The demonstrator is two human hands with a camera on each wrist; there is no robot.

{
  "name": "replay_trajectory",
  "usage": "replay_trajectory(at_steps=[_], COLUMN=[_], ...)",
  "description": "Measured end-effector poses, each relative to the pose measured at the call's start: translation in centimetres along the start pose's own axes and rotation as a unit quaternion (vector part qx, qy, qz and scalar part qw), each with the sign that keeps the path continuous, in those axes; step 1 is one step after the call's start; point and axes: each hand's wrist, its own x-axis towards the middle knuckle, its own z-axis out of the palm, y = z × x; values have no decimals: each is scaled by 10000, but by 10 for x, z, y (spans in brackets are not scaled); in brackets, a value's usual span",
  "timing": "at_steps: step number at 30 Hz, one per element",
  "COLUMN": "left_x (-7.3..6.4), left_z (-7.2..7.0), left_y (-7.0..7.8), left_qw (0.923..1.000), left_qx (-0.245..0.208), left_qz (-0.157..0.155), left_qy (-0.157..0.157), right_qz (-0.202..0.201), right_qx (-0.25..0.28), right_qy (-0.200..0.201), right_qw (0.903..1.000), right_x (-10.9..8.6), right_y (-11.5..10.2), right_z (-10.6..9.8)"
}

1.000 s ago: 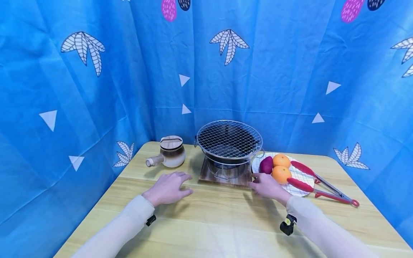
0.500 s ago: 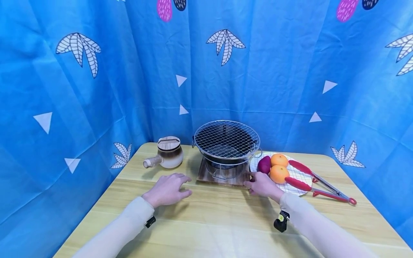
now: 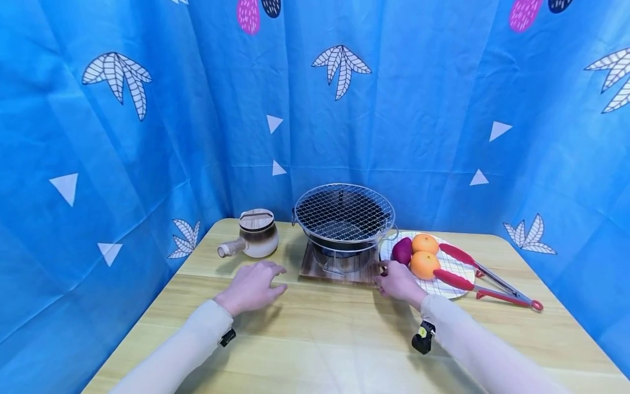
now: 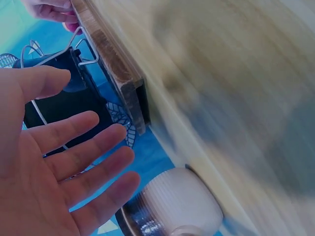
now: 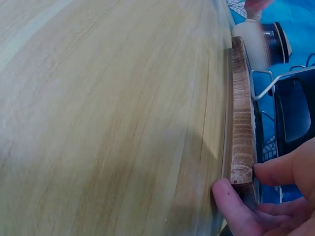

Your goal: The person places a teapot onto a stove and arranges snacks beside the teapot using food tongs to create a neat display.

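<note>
A round charcoal grill with a wire mesh top [image 3: 344, 213] stands on a dark brown wooden board [image 3: 339, 273] in the head view. My right hand [image 3: 397, 282] is at the board's front right corner. In the right wrist view its thumb and a finger [image 5: 275, 172] pinch the end of the wooden board [image 5: 241, 113], one on each face. My left hand [image 3: 252, 287] hovers left of the board, holding nothing; the left wrist view has its fingers [image 4: 93, 147] spread and nearly straight. Behind it sits a lidded brown-and-white pot [image 3: 260, 235] with a side handle.
Right of the grill, a white checked plate [image 3: 455, 287] holds two oranges [image 3: 425, 265] and a purple fruit [image 3: 402, 250]. Red-tipped tongs [image 3: 492, 284] lie across the plate and table [image 3: 320, 339]. A blue curtain [image 3: 418, 109] hangs behind and along both sides.
My right hand and wrist have shifted left, in against the board's corner. My left hand has drawn slightly left. The head view has swung a little; the grill and board look unmoved.
</note>
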Motion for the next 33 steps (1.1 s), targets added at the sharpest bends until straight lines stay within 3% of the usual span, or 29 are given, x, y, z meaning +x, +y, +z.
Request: replay_trajectory(at_steps=[14, 22, 33], left_x=[4, 8, 19], left_z=[-24, -48, -68], left_y=[-7, -20, -46], left_qw=[9992, 9971, 9959], left_qx=[85, 212, 196], left_qz=[-225, -422, -645], left_qy=[323, 593, 603], right_qz=[-123, -121, -198], right_qx=[-165, -70, -118], right_qy=[61, 53, 133], right_qw=[9998, 9999, 9996], right_x=[2, -1, -1], right_y=[1, 2, 6], right_z=[1, 3, 3])
